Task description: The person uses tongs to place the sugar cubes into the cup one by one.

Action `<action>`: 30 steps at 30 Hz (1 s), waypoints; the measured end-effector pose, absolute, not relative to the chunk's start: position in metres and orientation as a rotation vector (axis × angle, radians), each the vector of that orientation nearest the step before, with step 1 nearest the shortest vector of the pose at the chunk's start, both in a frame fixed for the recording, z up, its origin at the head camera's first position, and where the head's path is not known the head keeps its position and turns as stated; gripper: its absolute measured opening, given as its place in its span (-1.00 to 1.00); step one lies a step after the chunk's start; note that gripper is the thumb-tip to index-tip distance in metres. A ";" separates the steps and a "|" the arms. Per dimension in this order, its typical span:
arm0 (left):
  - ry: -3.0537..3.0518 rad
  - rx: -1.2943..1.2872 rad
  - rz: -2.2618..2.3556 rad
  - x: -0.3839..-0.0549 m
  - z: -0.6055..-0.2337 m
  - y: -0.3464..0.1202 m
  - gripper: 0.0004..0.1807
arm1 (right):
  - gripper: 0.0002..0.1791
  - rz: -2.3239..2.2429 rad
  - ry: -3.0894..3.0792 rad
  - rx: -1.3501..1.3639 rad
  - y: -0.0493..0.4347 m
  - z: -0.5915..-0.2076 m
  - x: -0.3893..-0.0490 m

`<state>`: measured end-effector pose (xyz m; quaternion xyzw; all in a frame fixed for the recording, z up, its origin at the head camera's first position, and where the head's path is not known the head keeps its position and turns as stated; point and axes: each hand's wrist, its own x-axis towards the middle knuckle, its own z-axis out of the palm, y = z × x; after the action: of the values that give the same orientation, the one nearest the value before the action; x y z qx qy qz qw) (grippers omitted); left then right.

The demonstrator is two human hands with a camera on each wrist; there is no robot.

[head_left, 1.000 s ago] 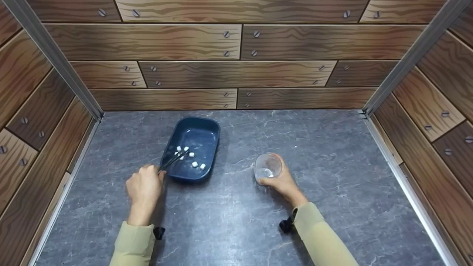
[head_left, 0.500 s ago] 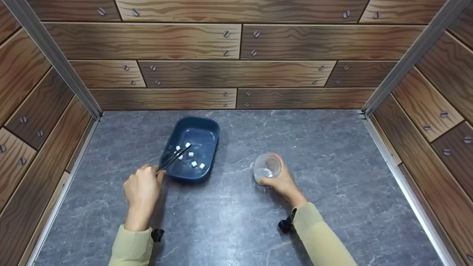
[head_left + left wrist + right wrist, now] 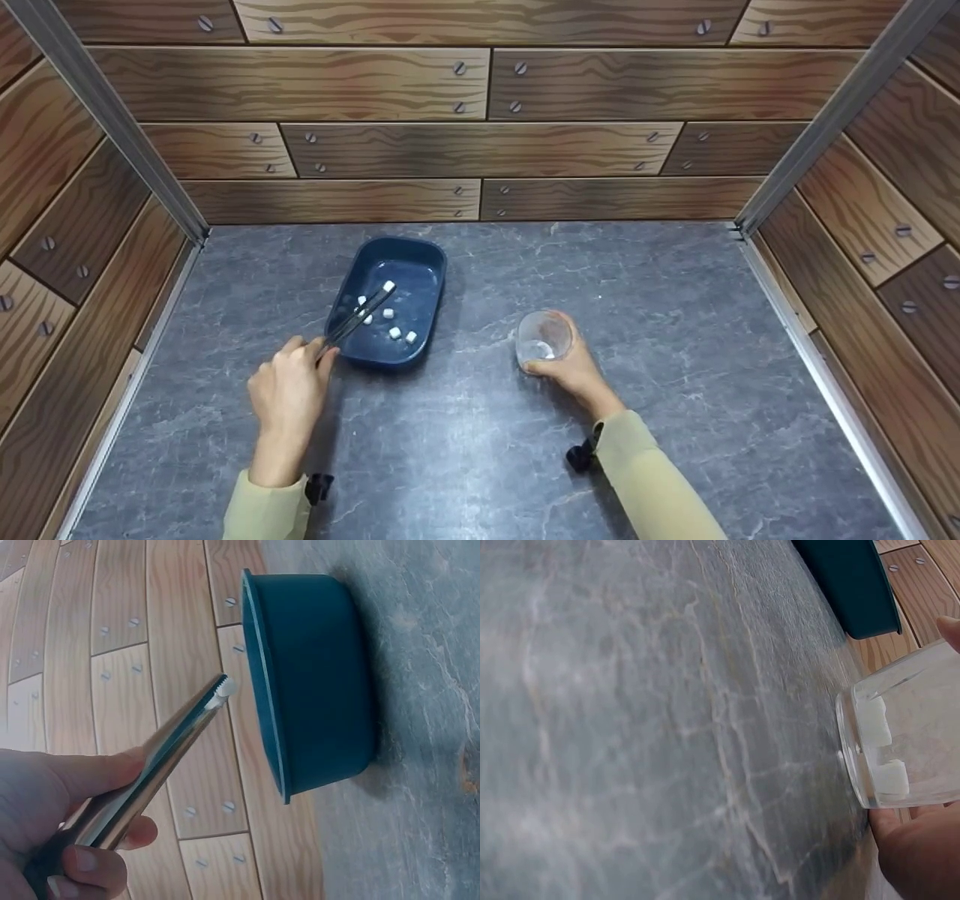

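Observation:
My left hand [image 3: 287,391] grips dark metal tongs [image 3: 351,325], whose tips reach over the blue rectangular dish [image 3: 412,274]. Between those tips sits a small white cube [image 3: 226,687], held above the dish's rim in the left wrist view. Several other white cubes [image 3: 395,333] lie on the dish floor, some partly hidden by the tongs. On the right, my right hand [image 3: 579,376] wraps round a clear glass [image 3: 541,334] standing on the table. Two white cubes [image 3: 891,778] rest at the bottom of the glass in the right wrist view.
A grey marbled tabletop [image 3: 480,435] lies under everything. Wood-patterned panels [image 3: 480,150] enclose the back and both sides, with metal posts [image 3: 847,112] at the corners. The glass stands to the right of the dish, with a gap of tabletop between.
The tongs have lifted one white cube from the group and moved it slightly up and right over the dish. My left wrist has drawn slightly back. The right hand and glass stay put.

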<state>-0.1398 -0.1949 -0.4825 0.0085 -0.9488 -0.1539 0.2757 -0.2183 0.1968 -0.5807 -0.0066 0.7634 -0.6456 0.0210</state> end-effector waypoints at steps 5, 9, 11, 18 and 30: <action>-2.478 -0.078 -0.402 -0.137 -0.480 -0.189 -0.77 | 0.15 -2.033 2.365 -0.041 0.197 -0.582 -0.219; -2.434 -0.147 -0.402 -0.134 -0.479 -0.183 -0.77 | 0.11 -2.042 2.376 -0.052 0.196 -0.582 -0.218; -2.418 -0.175 -0.409 -0.133 -0.479 -0.179 -0.77 | 0.10 -2.043 2.381 -0.053 0.196 -0.582 -0.218; -2.406 -0.281 -0.446 -0.131 -0.477 -0.161 -0.76 | 0.11 -2.040 2.380 -0.041 0.196 -0.582 -0.218; -2.405 -0.482 -0.484 -0.129 -0.474 -0.129 -0.74 | 0.08 -2.022 2.350 -0.071 0.190 -0.551 -0.205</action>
<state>-0.1286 -0.1287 -0.4742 -0.1828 -0.9128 -0.1838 0.3154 -0.2047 0.1898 -0.5512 -0.0227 0.7577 -0.6519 0.0200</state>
